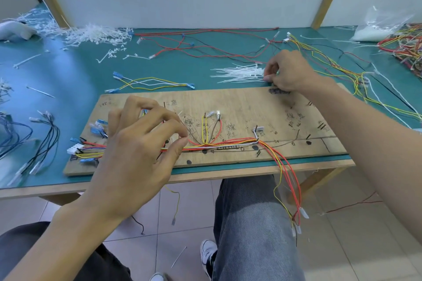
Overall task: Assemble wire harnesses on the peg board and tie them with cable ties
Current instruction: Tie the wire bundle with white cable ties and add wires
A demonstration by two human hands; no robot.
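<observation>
Plywood peg board (pixel 251 102) carried the red, yellow and white wire bundle (pixel 228 143), pinched by the left grip (pixel 137 143); beyond it, the right grip (pixel 287 73) pinched white cable ties (pixel 237 73) on the teal counter (pixel 80 75).

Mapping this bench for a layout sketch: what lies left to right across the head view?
black wires, white connector, left hand pinching harness wires, cable ties, right hand, tangled wire heap

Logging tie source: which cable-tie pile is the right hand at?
The fanned bundle behind the peg board, at the right hand; the scattered heap lies far left.
</observation>
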